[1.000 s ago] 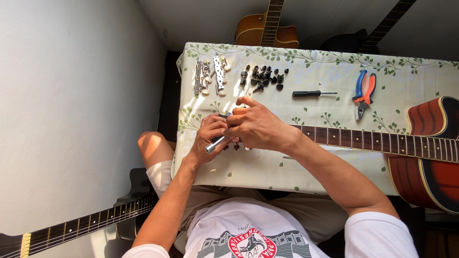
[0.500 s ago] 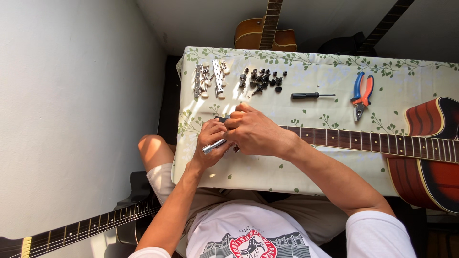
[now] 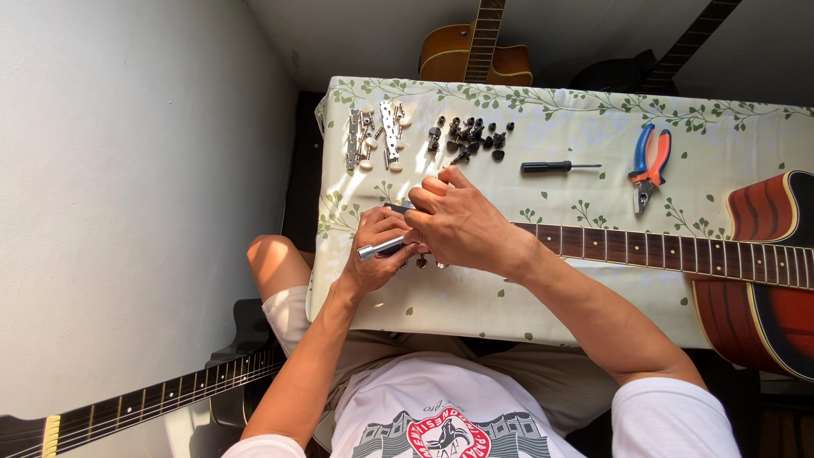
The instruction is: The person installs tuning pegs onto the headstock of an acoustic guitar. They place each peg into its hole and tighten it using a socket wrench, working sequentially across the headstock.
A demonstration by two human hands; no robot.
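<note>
A: Left hand (image 3: 377,250)?
B: Fingers wrapped round a silver tool (image 3: 381,248), at the guitar (image 3: 678,254) head on the table (image 3: 509,297).
A: Right hand (image 3: 458,225)?
B: Curled over the headstock, grip hidden, can't tell. Screwdriver (image 3: 555,167) and pliers (image 3: 649,165) lie apart

Bright, sharp daylight from the right; soft shadows, no blur.

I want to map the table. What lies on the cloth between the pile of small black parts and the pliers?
In the head view, a black-handled screwdriver lies between the black parts and the pliers, shaft pointing toward the pliers.
</note>
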